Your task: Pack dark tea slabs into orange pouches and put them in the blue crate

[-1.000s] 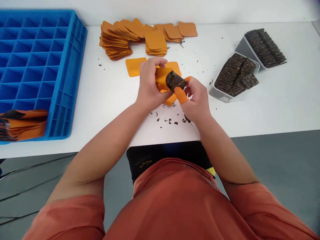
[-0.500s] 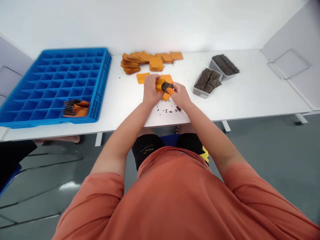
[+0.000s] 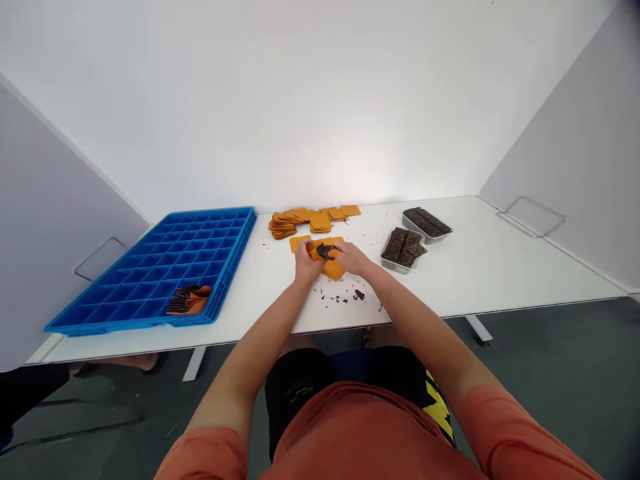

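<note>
Working over white counter [image 3: 480, 273]. Left hand [image 3: 307, 262] clamped on orange packet [image 3: 313, 253]; right hand [image 3: 351, 259], nearer dark sheet [image 3: 325, 251], pinching its right end. Sheet lies between hands, leftward of right hand, long axis roughly sideways, touching packet's right end.

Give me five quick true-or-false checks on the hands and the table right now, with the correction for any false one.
1. The left hand holds an orange packet. True.
2. The right hand is in the blue crate. False: it grips a dark piece.
3. Dark crumbs lie on the white table. True.
4. The nearer tub stands left of the hands. False: it stands to their right.
5. An orange-and-black bundle sits in the blue crate's near right corner. True.
</note>
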Demonstrator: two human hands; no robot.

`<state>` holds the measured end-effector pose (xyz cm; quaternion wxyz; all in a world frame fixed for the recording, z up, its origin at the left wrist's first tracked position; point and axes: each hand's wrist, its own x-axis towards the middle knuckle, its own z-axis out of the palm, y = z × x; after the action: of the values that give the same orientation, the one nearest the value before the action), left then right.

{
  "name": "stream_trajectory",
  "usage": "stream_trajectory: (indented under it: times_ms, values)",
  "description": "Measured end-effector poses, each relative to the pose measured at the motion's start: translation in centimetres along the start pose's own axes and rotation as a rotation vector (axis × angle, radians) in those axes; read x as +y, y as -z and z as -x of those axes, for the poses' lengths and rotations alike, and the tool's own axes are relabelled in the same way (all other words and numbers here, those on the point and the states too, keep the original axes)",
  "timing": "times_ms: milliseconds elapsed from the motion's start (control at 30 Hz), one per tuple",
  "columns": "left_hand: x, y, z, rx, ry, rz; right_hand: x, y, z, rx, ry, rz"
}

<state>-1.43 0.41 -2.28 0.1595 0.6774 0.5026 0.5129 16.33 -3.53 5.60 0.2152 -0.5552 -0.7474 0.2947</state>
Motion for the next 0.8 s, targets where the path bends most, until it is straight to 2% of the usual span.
stream_trajectory:
  times_ms: [100, 267, 500, 667, 800]
  values:
    - [0.0, -0.1, -0.2, 0.003, 0.028, 0.011, -0.3, 0.1, -1.5, -0.028, -0.022, 0.002]
    - [0.7, -0.5, -0.3, -0.059, -0.035, 0.025, 0.5, 1.1, -2.7, -0.050, -0.072, -0.023]
    - [0.1, -1.0, -0.5, -0.137, -0.052, 0.092, 2.1, 1.4, -1.8, 0.137, -0.087, -0.134]
    - [-0.4, -0.9, -0.8, -0.126, 0.017, 0.184, 2.1, 0.7, -1.5, 0.295, 0.030, -0.218]
    - [-0.4, -0.8, -0.6, -0.222, -0.015, 0.214, 2.1, 0.1, -1.5, 0.306, 0.041, -0.256]
